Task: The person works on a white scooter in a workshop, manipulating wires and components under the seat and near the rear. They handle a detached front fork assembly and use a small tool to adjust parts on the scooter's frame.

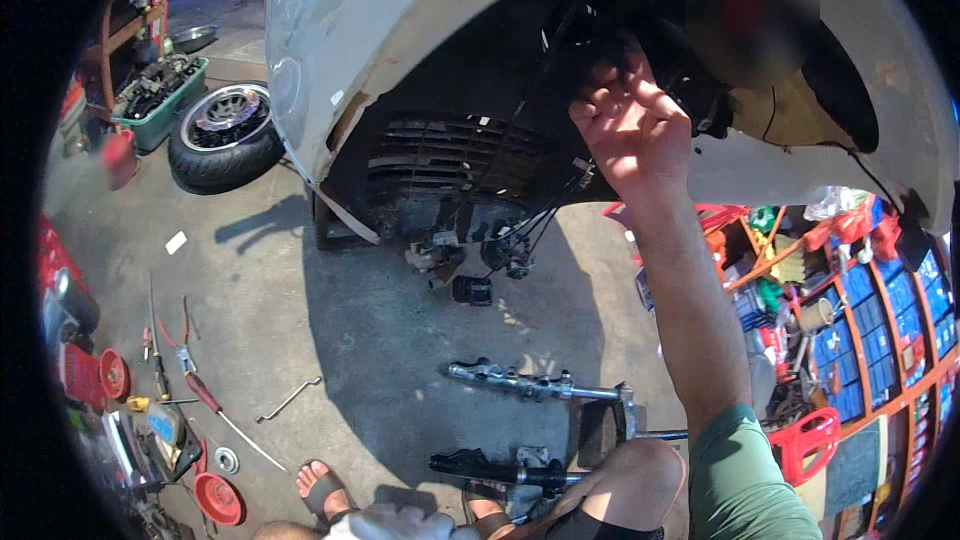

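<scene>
Head view. My right hand is raised at upper centre, palm toward me, inside the dark hollow of a pale shell; its fingers are bent, and their tips run into shadow, so I cannot tell whether they grip anything. My left hand is out of view. The shell, the thing I reach into, arches across the top in front of me, its rim curving down on both sides of my wrist. Within it, left of the hand, is a dark slatted grille; cables run down between the two. Below the grille are small metal parts; I cannot tell whether they hang or rest on the floor.

On the floor before my knees lie a silver fork leg and, nearer me, a black one, roughly parallel and apart. To the left are a bent rod, pliers and a red-handled tool; near my sandal is a round red dish. At upper left a wheel lies flat just beside a green bin full of parts. At right, beyond my forearm, an orange rack holds blue boxes, with a red plastic piece near my green sleeve.
</scene>
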A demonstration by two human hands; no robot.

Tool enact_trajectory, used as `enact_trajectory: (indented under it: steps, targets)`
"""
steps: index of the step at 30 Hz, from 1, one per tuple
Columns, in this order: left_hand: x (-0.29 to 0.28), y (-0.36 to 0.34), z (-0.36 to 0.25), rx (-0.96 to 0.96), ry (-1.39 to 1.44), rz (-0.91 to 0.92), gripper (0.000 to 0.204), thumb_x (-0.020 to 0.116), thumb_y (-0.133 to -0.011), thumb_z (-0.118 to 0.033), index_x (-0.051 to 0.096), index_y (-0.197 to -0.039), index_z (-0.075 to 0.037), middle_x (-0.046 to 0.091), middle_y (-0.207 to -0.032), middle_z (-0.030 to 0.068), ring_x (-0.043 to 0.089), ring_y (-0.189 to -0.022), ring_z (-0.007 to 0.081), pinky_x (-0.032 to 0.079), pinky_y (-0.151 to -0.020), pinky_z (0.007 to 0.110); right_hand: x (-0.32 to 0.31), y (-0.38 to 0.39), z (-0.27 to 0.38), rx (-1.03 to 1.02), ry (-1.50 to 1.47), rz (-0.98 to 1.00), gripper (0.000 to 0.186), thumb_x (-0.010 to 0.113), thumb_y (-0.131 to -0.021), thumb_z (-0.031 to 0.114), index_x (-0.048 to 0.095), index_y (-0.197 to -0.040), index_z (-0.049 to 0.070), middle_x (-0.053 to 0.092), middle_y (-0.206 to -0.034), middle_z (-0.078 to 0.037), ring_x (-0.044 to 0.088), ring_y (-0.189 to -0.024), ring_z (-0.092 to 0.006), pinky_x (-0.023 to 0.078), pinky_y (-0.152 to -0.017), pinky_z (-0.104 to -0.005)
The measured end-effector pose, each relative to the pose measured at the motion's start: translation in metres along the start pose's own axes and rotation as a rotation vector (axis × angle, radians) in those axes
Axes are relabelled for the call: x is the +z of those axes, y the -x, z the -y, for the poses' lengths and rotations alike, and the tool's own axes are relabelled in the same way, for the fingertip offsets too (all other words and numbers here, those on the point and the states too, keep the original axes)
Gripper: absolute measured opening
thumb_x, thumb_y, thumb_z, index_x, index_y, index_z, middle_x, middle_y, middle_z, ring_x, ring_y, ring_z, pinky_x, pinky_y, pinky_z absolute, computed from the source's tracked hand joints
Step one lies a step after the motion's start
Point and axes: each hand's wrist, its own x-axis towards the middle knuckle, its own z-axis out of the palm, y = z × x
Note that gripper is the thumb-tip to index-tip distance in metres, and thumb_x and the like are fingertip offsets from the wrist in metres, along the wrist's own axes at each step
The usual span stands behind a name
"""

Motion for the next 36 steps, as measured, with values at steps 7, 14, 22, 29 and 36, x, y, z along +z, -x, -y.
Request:
enact_trajectory:
  steps: [7,14,22,29,36]
  targets:
    - [0.010,0.007,0.006,0.050,0.090,-0.005,0.018,0.063,-0.086,-0.020,0.060,-0.095,-0.005,0.062,-0.084,0.0143,0.065,-0.075,0.0310,0.053,-0.064,0.043,0.008,-0.009,0.018,0.012,-0.211,0.029,0.021,0.048,-0.100,0.014,0.064,-0.105,0.001,0.062,-0.100,-0.012,0.052,-0.084,-0.0215,0.044,-0.086,-0.0390]
    - [0.007,-0.001,0.001,-0.086,0.056,0.056,0.018,0.063,-0.089,-0.021,0.061,-0.097,-0.005,0.065,-0.085,0.0153,0.067,-0.080,0.0329,0.054,-0.066,0.042,0.018,0.007,0.016,-0.079,-0.453,-0.111,0.018,0.049,-0.098,0.013,0.061,-0.097,-0.001,0.064,-0.103,-0.015,0.056,-0.091,-0.0238,0.044,-0.084,-0.0400]
    - [0.007,0.010,0.024,-0.642,0.134,0.500,0.042,0.054,-0.100,-0.043,0.062,-0.122,-0.008,0.069,-0.109,0.0195,0.067,-0.103,0.0395,0.053,-0.087,0.046,0.024,0.013,-0.062,-0.105,-0.954,0.007,0.007,0.057,-0.089,0.006,0.059,-0.095,0.009,0.063,-0.093,-0.012,0.057,-0.075,-0.0219,0.046,-0.073,-0.0366]
    - [0.017,0.025,0.019,-0.801,0.134,0.267,0.037,0.059,-0.101,-0.029,0.062,-0.127,-0.003,0.071,-0.115,0.0188,0.068,-0.106,0.0340,0.054,-0.091,0.041,0.027,0.005,-0.060,-0.125,-1.216,0.078,0.008,0.051,-0.094,0.008,0.057,-0.099,0.007,0.059,-0.099,-0.011,0.058,-0.074,-0.0198,0.048,-0.079,-0.0372]
    - [0.023,0.024,0.016,-1.058,0.084,0.116,0.034,0.064,-0.101,-0.022,0.062,-0.128,-0.002,0.069,-0.118,0.0141,0.063,-0.111,0.0237,0.050,-0.096,0.035,0.041,-0.012,-0.055,-0.362,-1.316,0.163,0.037,0.050,-0.094,0.007,0.047,-0.131,0.011,0.062,-0.105,-0.009,0.057,-0.076,-0.0160,0.051,-0.077,-0.0340]
